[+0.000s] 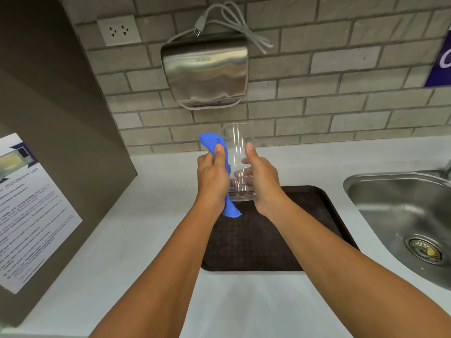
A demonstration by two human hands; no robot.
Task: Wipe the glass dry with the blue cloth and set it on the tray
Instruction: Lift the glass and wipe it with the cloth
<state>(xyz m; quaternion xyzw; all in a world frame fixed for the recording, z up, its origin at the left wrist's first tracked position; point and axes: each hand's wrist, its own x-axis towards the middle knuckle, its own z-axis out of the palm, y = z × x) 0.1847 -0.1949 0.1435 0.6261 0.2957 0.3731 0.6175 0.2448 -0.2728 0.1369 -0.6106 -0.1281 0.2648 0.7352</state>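
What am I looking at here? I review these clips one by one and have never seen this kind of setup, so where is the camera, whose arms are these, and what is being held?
There is no machine here. The single picture comes from a wide-angle camera worn on a person's head, looking forward and down, so the two bare arms reaching in from the bottom are the wearer's own.

The right hand grips a clear glass around its lower part and holds it upright in the air. The left hand presses a blue cloth against the side of the glass.

Below the hands, a dark tray lies on a pale counter; nothing can be seen resting on it. A steel sink is to the right. On the brick wall hangs a metal hand dryer, its cord unplugged, beside a wall socket.
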